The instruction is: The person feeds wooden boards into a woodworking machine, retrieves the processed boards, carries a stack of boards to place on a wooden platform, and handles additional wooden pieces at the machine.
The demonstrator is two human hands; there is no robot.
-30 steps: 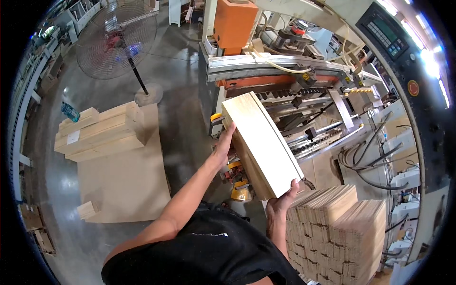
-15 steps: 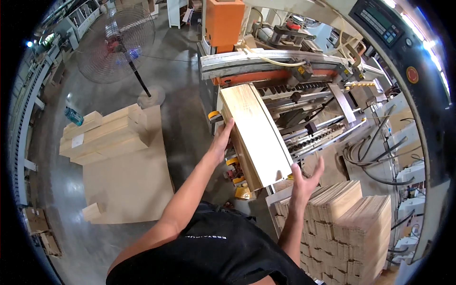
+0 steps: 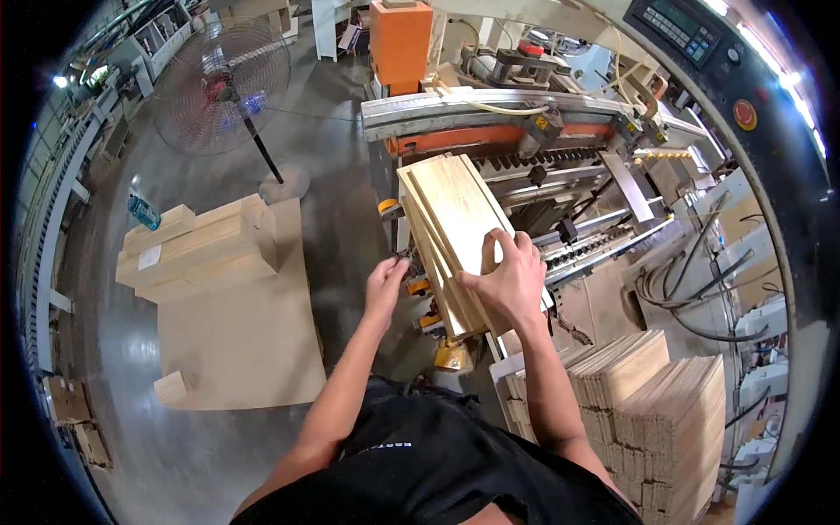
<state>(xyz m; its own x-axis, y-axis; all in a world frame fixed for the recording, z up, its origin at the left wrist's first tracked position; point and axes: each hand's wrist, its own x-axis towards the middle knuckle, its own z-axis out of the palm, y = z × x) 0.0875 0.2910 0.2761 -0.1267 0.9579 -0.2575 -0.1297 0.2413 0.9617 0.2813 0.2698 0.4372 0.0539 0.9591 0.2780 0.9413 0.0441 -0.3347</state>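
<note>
A stack of pale wooden boards (image 3: 455,206) lies on the near side of a machine, its layers skewed against one another along the left edge. My right hand (image 3: 514,278) is over the near end of the stack, thumb on the left and fingers bent over the right, gripping the top board. Part of that end is hidden beneath the palm. To the left of the boards, apart from them, is my left hand (image 3: 383,287), its fingers curled in and thumb against them, with nothing visible in it.
Tall stacks of thin boards (image 3: 669,420) stand at the lower right. The machine's rail (image 3: 490,103) and control panel (image 3: 678,31) lie beyond. On the left, wrapped boards (image 3: 206,249) rest on a brown sheet (image 3: 236,350), with a bottle (image 3: 143,213) and a fan (image 3: 223,87) nearby.
My left hand has come off the stack's left side and curled. My right hand has moved left from beside the near end onto the top. The boards have shifted out of line.
</note>
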